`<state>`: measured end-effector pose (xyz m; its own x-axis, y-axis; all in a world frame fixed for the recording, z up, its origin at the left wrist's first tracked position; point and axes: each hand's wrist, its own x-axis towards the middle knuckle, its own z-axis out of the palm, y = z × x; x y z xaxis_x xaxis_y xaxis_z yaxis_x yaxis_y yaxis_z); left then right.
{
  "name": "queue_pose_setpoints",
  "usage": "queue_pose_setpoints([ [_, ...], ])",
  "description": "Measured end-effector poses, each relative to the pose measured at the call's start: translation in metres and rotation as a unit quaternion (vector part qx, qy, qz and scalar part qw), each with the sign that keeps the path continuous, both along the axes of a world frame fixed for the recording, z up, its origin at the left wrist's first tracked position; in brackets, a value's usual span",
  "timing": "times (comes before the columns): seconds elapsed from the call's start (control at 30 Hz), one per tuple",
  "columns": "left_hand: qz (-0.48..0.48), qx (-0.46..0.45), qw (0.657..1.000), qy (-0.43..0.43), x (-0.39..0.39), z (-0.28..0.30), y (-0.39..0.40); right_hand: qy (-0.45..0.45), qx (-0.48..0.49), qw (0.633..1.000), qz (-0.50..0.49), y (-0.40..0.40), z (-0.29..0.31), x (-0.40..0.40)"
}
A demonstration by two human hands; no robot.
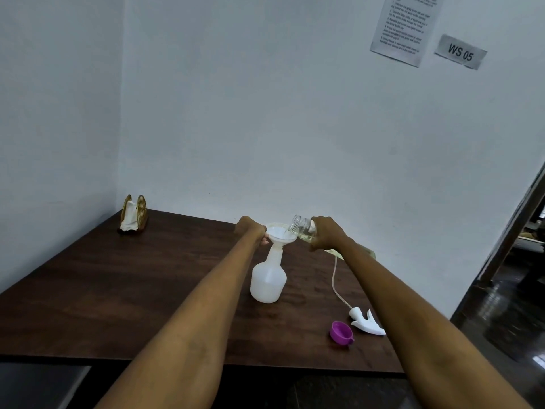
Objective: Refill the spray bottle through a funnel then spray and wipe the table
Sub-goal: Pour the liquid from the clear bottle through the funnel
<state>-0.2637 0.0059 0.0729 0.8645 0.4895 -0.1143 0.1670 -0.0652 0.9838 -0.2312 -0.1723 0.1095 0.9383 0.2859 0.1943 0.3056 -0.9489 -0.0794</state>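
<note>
The right hand [326, 233] grasps a clear glass jar [302, 227] tipped mouth-left over the white plastic funnel [280, 234], whose rim the left hand [250, 228] pinches

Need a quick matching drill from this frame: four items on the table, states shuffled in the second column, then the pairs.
Items:
1. funnel
2. clear bottle
3. spray head
4. purple cap

States:
A. lies on its side on the table with its tube trailing away
B. seated in the neck of the spray bottle, rim held by the left hand
C. rests on the table just left of the spray head
D. tipped over the funnel in the right hand

Pairs: 1-B, 2-D, 3-A, 4-C
</note>
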Motion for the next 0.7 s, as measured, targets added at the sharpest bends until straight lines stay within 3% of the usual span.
queue_pose_setpoints([
  [0.7,-0.013,0.036,0.999,-0.004,0.0028,-0.0006,0.0014,-0.004,-0.001,1.000,0.004,0.0015,0.0024,-0.0065],
])
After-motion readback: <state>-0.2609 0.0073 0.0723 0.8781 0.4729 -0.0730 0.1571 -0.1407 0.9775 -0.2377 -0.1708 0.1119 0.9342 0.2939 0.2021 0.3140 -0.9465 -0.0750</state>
